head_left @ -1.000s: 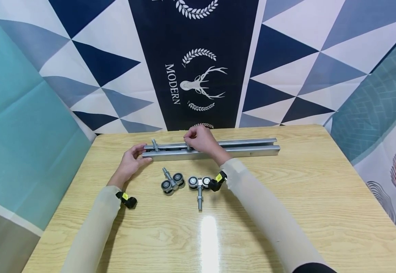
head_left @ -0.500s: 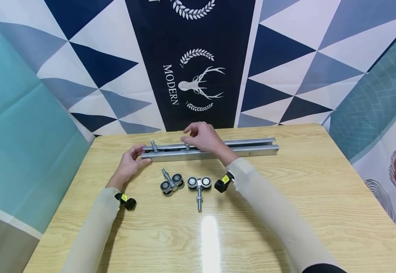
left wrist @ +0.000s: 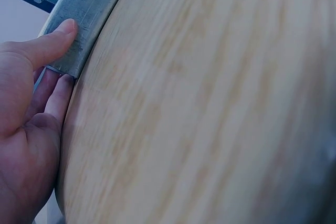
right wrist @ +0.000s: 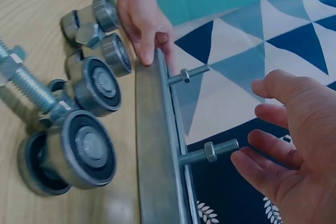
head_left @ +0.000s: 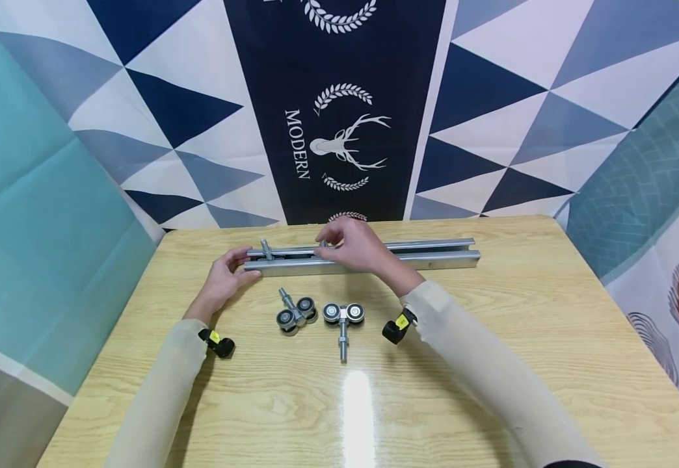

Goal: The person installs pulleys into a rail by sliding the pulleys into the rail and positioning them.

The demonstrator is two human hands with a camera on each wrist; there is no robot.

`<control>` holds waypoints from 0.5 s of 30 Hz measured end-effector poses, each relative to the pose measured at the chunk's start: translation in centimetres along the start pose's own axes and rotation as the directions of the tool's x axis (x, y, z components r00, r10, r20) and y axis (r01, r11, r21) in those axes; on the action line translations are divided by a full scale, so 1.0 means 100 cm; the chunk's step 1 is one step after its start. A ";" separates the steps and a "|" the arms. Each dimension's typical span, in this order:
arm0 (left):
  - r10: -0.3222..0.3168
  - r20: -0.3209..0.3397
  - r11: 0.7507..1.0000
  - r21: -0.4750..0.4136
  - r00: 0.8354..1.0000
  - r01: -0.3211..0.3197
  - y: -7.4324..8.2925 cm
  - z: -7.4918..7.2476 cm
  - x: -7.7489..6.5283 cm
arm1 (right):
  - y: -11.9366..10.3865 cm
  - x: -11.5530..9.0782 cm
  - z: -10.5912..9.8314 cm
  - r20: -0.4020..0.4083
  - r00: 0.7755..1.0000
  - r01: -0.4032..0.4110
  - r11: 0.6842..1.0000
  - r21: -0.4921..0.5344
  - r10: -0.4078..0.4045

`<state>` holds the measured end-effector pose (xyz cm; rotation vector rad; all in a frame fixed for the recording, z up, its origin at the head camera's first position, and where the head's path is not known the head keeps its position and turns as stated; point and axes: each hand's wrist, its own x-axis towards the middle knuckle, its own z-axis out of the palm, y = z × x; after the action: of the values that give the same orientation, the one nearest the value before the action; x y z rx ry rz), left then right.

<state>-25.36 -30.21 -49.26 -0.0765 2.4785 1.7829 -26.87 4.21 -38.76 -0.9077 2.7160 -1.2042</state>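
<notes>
A silver metal rail (head_left: pixel 445 261) with a slot along its top lies near the table's back edge. My left hand (head_left: pixel 226 276) grips its left end, thumb on the front face and fingers around the end. Two threaded bolts with nuts stick up from the slot: the left bolt (head_left: pixel 266 249) beside my left hand, and the second bolt (right wrist: pixel 210 151) farther along. My right hand (head_left: pixel 354 244) is at this second bolt. In the right wrist view its fingers are parted and loosely bent, close to the bolt's tip, without gripping it. What carries the bolts inside the rail is mostly hidden.
In front of the rail lie two roller trolleys with bolts: a tilted left trolley (head_left: pixel 296 315) and a right trolley (head_left: pixel 343 318), its bolt towards me. The wooden table (head_left: pixel 492 364) meets a patterned cloth wall (head_left: pixel 199 143) behind the rail.
My right hand has let go of the second bolt, lifted off it, and come down around it again with fingers parted. The left hand keeps its grip on the rail's end.
</notes>
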 end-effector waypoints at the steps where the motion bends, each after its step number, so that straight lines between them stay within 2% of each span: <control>1: 0.000 0.001 1.000 0.000 1.000 0.000 0.001 0.000 0.000 | 0.000 -0.002 0.000 0.008 1.000 0.009 1.000 0.009 -0.009; 4: 0.001 0.004 1.000 -0.002 1.000 -0.001 0.002 0.000 0.000 | -0.001 -0.009 0.000 0.030 0.999 0.032 0.999 0.029 -0.033; 9: -0.005 0.004 1.000 -0.002 1.000 0.005 0.001 0.000 0.002 | -0.005 -0.020 0.001 0.049 0.991 0.123 0.992 -0.019 -0.122; 12: -0.007 0.002 1.000 0.001 1.000 0.007 0.000 0.000 0.003 | -0.010 -0.027 0.000 0.077 0.974 0.221 0.972 -0.084 -0.215; 15: -0.004 -0.002 1.000 0.001 1.000 0.004 -0.001 0.000 0.004 | -0.015 -0.034 -0.001 0.105 0.941 0.333 0.933 -0.136 -0.321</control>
<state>-25.72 -30.27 -49.33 -0.0834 2.4787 1.7812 -23.37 5.29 -38.33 -1.4440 2.6940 -0.9800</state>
